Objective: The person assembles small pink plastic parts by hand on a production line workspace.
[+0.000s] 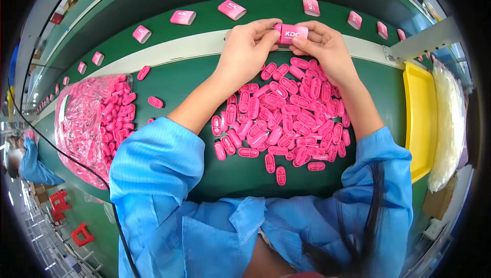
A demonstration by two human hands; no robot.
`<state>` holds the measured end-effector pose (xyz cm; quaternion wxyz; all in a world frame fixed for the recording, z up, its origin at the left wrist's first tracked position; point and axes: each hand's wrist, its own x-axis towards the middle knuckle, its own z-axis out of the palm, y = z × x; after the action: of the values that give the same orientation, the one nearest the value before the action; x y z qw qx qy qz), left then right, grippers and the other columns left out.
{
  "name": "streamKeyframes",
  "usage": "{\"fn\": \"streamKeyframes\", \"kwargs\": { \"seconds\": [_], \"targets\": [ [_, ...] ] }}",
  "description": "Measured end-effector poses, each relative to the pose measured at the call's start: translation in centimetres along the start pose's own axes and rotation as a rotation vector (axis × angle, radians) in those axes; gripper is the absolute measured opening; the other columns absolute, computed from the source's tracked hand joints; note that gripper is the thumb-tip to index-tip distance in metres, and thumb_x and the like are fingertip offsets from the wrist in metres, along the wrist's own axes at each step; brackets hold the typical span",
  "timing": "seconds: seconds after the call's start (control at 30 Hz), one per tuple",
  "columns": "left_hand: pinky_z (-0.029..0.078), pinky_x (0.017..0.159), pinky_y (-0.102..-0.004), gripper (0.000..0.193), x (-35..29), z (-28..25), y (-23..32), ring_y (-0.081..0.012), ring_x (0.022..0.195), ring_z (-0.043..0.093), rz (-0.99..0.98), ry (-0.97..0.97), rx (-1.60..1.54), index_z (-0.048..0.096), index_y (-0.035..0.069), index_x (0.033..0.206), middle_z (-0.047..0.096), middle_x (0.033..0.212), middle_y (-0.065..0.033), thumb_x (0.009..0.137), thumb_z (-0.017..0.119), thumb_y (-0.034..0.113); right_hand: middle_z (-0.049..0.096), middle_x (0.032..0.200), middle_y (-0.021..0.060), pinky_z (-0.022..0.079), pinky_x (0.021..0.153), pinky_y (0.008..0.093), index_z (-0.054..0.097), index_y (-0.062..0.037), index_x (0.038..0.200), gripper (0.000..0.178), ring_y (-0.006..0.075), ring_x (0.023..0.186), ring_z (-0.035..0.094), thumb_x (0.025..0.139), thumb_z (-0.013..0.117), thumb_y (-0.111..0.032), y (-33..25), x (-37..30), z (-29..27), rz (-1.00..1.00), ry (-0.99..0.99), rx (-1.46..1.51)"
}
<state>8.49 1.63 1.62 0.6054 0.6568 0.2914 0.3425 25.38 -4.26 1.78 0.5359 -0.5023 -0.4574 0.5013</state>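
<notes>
Item in hand: pink case (292, 34), a small rounded block with white lettering on its upper face. Held above the far edge of the bench (204, 88), just short of the white strip that borders the belt (169, 1).

Left hand (247, 47): closed on the case's left end, thumb and fingertips pinching it.
Right hand (322, 45): closed on the case's right end, fingers curled round it from the far side and thumb below.

Orientation: long axis lies left to right across the view, roughly level, slightly raised at the right. Lettered broad face turned up towards the camera. Which end is the opening cannot be told; both are covered by fingers.

Step, as judged: the case looks to be at the pressing-together or checking stage, both hands squeezing it just before it leaves the bench. The next move would call for a release by one hand and a short reach forward to the belt, laying the case flat in line with the others.

Nearby stock:
- Pile of pink clips (286, 119), small oval pieces with slots, spread on the bench beneath and between the forearms.
- Clear bag (89, 124) of the same pieces, at the left.
- Finished cases (183, 17) spaced along the belt, well apart from one another.
- Yellow tray (419, 119) at the right, with a bag of pale material (450, 119) just beside it.
</notes>
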Motion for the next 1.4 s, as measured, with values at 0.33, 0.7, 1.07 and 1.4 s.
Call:
{"fn": "streamKeyframes", "kwargs": {
  "seconds": [0.33, 0.7, 1.07, 1.4],
  "targets": [
    [0.049, 0.073, -0.0227, 0.033, -0.1, -0.2, -0.4, -0.0136, 0.081, 0.061, 0.064, 0.039, 0.091, 0.05, -0.005, 0.116, 0.062, 0.095, -0.0094, 0.087, 0.053, 0.012, 0.062, 0.094, 0.0115, 0.051, 0.073, 0.0237, 0.051, 0.0044, 0.102, 0.024, 0.0146, 0.082, 0.061, 0.08, 0.06, -0.002, 0.0, -0.3, 0.8, -0.137, 0.047, -0.02],
    [0.046, 0.058, -0.0427, 0.021, -0.8, 0.9, 1.0, -0.0366, 0.067, 0.059, 0.428, 0.181, 0.717, 0.052, -0.007, 0.099, 0.058, 0.07, -0.0232, 0.081, 0.049, 0.006, 0.062, 0.089, 0.0101, 0.051, 0.066, 0.0225, 0.054, 0.005, 0.101, 0.025, 0.0108, 0.075, 0.06, 0.079, 0.062, -0.004, -0.8, -0.6, 1.6, -0.271, 0.114, -0.319],
    [0.046, 0.081, -0.0358, 0.031, 6.7, -3.5, -0.5, -0.0314, 0.086, 0.06, 0.073, 0.182, 0.875, 0.064, 0.002, 0.096, 0.063, 0.09, -0.0179, 0.075, 0.055, 0.024, 0.063, 0.087, 0.0126, 0.047, 0.073, 0.0325, 0.058, -0.0038, 0.105, 0.038, 0.0272, 0.081, 0.06, 0.082, 0.056, -0.033, 3.4, 10.5, -4.7, -0.603, 0.372, -1.307],
    [0.046, 0.07, -0.0292, 0.025, -3.0, -4.9, 1.5, -0.0193, 0.08, 0.057, 0.407, -0.235, 0.973, 0.061, 0.003, 0.092, 0.057, 0.089, -0.0092, 0.07, 0.067, 0.014, 0.06, 0.089, 0.0074, 0.047, 0.069, 0.0211, 0.051, 0.0024, 0.108, 0.033, 0.0104, 0.074, 0.058, 0.081, 0.06, -0.015, -1.9, 3.1, -1.7, -0.106, 0.147, -0.378]
  ]
}}
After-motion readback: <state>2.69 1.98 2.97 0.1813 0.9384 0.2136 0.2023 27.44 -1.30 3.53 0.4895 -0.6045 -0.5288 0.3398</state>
